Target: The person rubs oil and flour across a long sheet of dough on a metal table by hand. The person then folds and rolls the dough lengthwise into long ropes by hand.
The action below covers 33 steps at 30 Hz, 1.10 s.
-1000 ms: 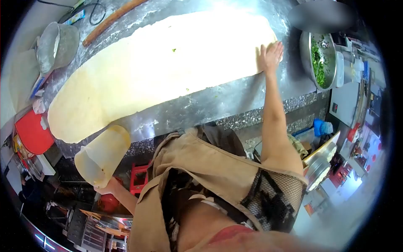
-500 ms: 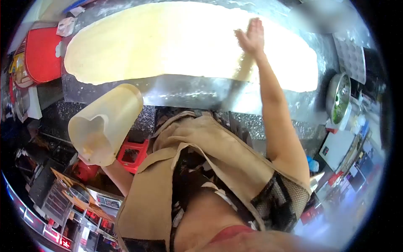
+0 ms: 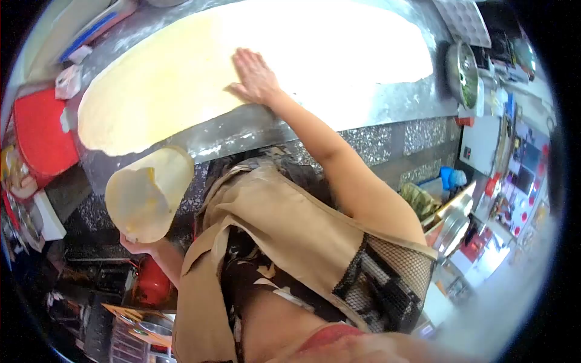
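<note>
Resting palm-down on or just above the dough (image 3: 163, 85), your right hand (image 3: 257, 78) is near the middle of the frame, its fingers pointing toward the upper left and lying close together while the thumb stands apart; you grip nothing with it, and whether the palm presses down cannot be told. The dough is a long, flat, pale sheet, spread over the grey table (image 3: 224, 136) from the left of the frame to the upper right, and strong glare washes out much of its right part. Your left hand (image 3: 139, 243), at the lower left, is closed on the rim of the pale plastic tub (image 3: 148, 196), with some of its fingers hidden behind the wall. The tub is tilted, its mouth facing the lower left, and yellowish smears show inside. Its far end is near the lower edge of the dough; whether the two touch is hard to tell. To the left of the tub you have a red plastic piece (image 3: 45, 136), with a crumpled white bag (image 3: 68, 81) near its upper right corner. At the upper right of the frame a metal bowl (image 3: 463, 75) holds chopped greens (image 3: 467, 91), and a white dimpled tray (image 3: 463, 21) lies just above it.
</note>
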{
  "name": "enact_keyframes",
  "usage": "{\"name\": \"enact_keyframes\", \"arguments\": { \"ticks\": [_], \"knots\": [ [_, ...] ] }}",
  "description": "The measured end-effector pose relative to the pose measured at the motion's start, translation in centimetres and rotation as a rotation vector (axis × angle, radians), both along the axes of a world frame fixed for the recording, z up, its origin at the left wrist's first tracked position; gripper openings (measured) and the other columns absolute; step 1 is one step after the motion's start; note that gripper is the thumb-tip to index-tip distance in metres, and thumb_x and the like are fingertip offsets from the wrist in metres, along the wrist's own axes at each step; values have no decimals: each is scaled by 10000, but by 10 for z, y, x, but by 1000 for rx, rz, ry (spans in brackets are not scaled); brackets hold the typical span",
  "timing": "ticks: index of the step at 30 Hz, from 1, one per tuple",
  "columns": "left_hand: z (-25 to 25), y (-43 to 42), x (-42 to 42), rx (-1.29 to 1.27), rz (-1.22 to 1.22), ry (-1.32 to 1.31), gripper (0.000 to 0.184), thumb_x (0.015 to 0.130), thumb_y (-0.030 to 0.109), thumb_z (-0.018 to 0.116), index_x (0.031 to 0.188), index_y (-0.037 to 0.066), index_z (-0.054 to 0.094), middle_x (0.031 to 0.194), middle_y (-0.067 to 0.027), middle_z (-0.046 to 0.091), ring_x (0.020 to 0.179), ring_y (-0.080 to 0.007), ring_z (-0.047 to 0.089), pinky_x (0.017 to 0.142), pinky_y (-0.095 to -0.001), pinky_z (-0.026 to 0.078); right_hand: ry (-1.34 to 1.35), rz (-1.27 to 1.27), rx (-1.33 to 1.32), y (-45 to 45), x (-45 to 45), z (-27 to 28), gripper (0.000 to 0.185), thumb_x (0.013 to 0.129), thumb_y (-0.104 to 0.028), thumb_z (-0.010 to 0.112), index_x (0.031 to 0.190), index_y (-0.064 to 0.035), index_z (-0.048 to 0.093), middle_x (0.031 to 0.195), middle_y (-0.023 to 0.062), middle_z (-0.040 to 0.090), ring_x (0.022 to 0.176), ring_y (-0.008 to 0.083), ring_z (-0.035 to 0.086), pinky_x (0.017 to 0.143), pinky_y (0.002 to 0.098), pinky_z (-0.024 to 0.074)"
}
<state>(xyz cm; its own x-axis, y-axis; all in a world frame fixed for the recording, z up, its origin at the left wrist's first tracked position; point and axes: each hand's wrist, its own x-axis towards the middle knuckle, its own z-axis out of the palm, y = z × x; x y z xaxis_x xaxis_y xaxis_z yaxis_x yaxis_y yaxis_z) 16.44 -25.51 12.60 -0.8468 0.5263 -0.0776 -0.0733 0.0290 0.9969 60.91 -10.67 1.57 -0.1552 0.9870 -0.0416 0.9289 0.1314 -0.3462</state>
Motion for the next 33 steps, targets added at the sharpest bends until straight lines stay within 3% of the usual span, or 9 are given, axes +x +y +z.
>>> {"name": "enact_keyframes", "arguments": {
  "ticks": [3, 4, 9, 11, 14, 19, 26, 28, 33],
  "knots": [
    [-29, -14, -27, -192, -198, 281, 405, 878, 364, 465, 1066, 35, 609, 1072, -149, 614, 925, -322, 620, 749, -506, 538, -78, -330, 2, -59, 105, -17, 931, 865, -619, 443, 1449, 52, 169, 1524, 212, 174, 1428, 318, 132, 1163, 432, 80],
    [-38, -13, -37, -116, -103, -104, 488, 861, 470, 452, 1120, 83, 597, 1157, -129, 594, 1047, -335, 577, 848, -547, 496, -129, -439, -70, -78, 149, -17, 956, 857, -634, 446, 1451, 56, 154, 1527, 215, 158, 1430, 323, 117, 1162, 439, 68],
    [-25, -2, -30, -104, -143, 66, 522, 863, 488, 439, 1157, 74, 562, 1187, -130, 577, 1069, -333, 566, 854, -539, 499, -472, -746, -118, -155, 365, -20, 836, 931, -566, 352, 1451, 56, 149, 1522, 263, 98, 1422, 385, 84, 1136, 516, 109],
    [-21, -1, -30, -119, -155, 104, 536, 864, 496, 435, 1171, 71, 549, 1199, -130, 571, 1078, -332, 561, 856, -536, 501, -911, -718, -430, -145, 402, 13, 851, 919, -572, 364, 1439, 74, 176, 1511, 280, 122, 1413, 404, 99, 1142, 497, 105],
    [-16, -5, -29, -141, -175, 119, 558, 866, 506, 427, 1194, 66, 528, 1216, -131, 561, 1092, -331, 555, 860, -531, 502, -187, -1047, -45, -131, 429, -6, 896, 900, -586, 385, 1421, 111, 175, 1490, 311, 155, 1399, 435, 120, 1146, 480, 102],
    [-19, -7, -28, -127, -202, 69, 596, 869, 524, 415, 1231, 58, 494, 1246, -132, 544, 1114, -328, 544, 866, -523, 505, -541, -547, 39, -104, 354, -45, 915, 878, -552, 468, 1386, 159, 199, 1455, 363, 178, 1372, 481, 158, 1127, 524, 127],
    [-57, -41, -44, -25, -335, -205, 652, 872, 550, 398, 1283, 46, 446, 1288, -133, 521, 1146, -325, 528, 874, -512, 510, -187, -268, 37, -51, 117, -8, 908, 883, -582, 422, 1431, 96, 171, 1507, 275, 153, 1416, 379, 123, 1158, 449, 80],
    [-55, -39, -29, -77, -514, 516, 520, 906, 458, 484, 1157, 4, 518, 1061, -188, 621, 828, -291, 653, 701, -401, 564, -102, -324, 46, -49, 61, -8, 884, 894, -560, 415, 1431, 97, 167, 1507, 276, 148, 1416, 383, 117, 1157, 450, 80],
    [-18, -16, -6, -77, -801, 193, 541, 917, 389, 410, 1094, -90, 590, 988, -191, 662, 806, -271, 667, 721, -392, 557, -83, -655, 90, -36, -44, -15, 928, 881, -566, 423, 1403, 155, 160, 1464, 360, 152, 1394, 456, 103, 1146, 489, 65]
  ]
}}
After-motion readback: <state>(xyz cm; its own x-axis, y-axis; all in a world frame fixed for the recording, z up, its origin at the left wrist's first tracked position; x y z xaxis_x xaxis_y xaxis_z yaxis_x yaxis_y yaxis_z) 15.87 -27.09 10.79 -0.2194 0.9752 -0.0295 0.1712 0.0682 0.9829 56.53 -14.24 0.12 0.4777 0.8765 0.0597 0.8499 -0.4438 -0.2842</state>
